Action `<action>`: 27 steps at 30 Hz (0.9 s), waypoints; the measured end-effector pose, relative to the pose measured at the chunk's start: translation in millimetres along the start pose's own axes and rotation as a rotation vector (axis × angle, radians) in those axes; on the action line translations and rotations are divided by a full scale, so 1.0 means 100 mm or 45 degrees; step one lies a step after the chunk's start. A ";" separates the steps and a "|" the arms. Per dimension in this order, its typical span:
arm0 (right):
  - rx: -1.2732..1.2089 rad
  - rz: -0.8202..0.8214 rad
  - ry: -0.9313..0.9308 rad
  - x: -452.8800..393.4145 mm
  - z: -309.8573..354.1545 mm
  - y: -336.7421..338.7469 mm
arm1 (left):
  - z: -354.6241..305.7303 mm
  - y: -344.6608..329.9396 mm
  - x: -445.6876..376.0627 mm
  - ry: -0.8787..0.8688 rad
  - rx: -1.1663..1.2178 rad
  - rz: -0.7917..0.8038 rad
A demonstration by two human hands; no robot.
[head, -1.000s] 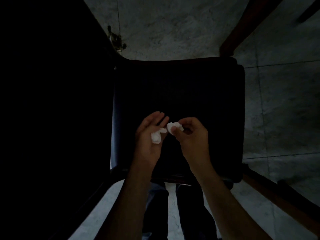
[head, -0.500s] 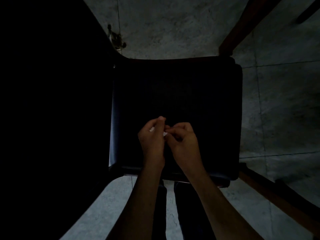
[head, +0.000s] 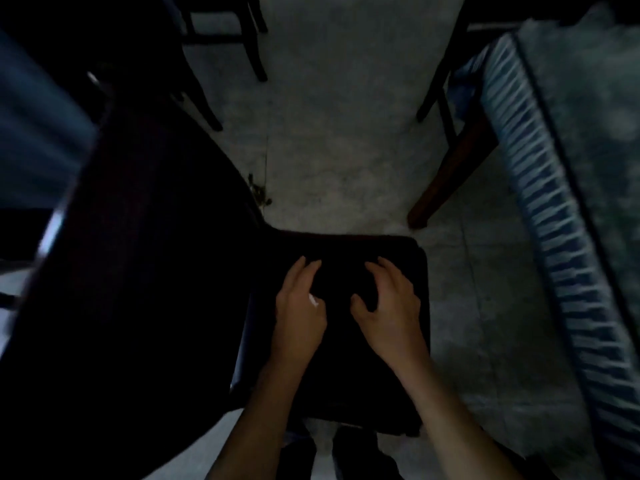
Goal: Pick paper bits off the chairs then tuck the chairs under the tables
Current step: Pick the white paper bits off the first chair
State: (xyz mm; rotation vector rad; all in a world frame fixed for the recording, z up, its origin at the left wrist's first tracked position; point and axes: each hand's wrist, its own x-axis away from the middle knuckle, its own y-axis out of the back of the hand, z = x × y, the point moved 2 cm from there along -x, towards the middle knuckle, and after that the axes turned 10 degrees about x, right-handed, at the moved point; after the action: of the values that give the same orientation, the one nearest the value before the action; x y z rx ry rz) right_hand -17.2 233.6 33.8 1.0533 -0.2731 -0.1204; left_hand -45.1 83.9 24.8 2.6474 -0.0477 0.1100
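Note:
A dark chair seat (head: pixel 388 368) lies below me in dim light, its dark backrest (head: pixel 138 289) rising at the left. Both my hands hover over the seat, palms down, fingers pointing away. My left hand (head: pixel 299 306) holds white paper bits (head: pixel 313 300); only a small white edge shows under the thumb. My right hand (head: pixel 389 304) has its fingers spread and curled, with nothing visible in it. No other paper shows on the seat.
A table with a striped blue cloth edge (head: pixel 540 216) runs along the right, its brown wooden leg (head: pixel 446 174) standing just beyond the seat. Dark legs of another chair (head: pixel 256 50) stand at the top. Small dark debris (head: pixel 259 194) lies on the grey tiled floor (head: pixel 339 133).
My hands were together passing a paper bit into my left hand; now they have parted and reach forward over the seat. My head has tilted up, bringing the table and far chair into view.

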 end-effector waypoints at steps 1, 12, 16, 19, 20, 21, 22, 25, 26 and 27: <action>0.036 -0.035 0.034 -0.02 0.09 0.21 | -0.19 0.11 -0.02 -0.033 -0.031 -0.014; 0.175 -0.281 0.423 -0.02 1.37 2.11 | -1.93 1.50 0.12 -0.304 -0.169 -0.235; 0.159 -0.351 0.500 0.05 1.87 2.35 | -2.24 2.02 0.15 -0.416 -0.142 -0.351; 0.148 -0.344 0.533 0.11 2.26 2.37 | -2.32 2.47 0.12 -0.458 -0.115 -0.416; 0.152 -0.340 0.543 0.13 2.37 2.35 | -2.31 2.60 0.10 -0.464 -0.121 -0.430; 0.155 -0.344 0.548 0.15 2.50 2.32 | -2.27 2.76 0.08 -0.477 -0.124 -0.443; 0.152 -0.349 0.550 0.18 2.64 2.28 | -2.23 2.93 0.07 -0.490 -0.122 -0.446; 0.167 -0.366 0.530 0.25 3.03 2.13 | -2.06 3.44 0.02 -0.557 -0.117 -0.435; 0.179 -0.377 0.511 0.28 3.18 2.06 | -2.00 3.62 0.00 -0.576 -0.124 -0.430; 0.189 -0.392 0.489 0.33 3.35 1.98 | -1.91 3.82 -0.02 -0.577 -0.132 -0.414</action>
State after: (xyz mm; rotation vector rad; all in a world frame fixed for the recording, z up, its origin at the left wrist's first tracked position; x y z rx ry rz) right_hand -85.1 41.8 367.4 1.2364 0.2323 -0.1727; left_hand -80.6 -162.3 372.5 2.4852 0.2199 -0.5823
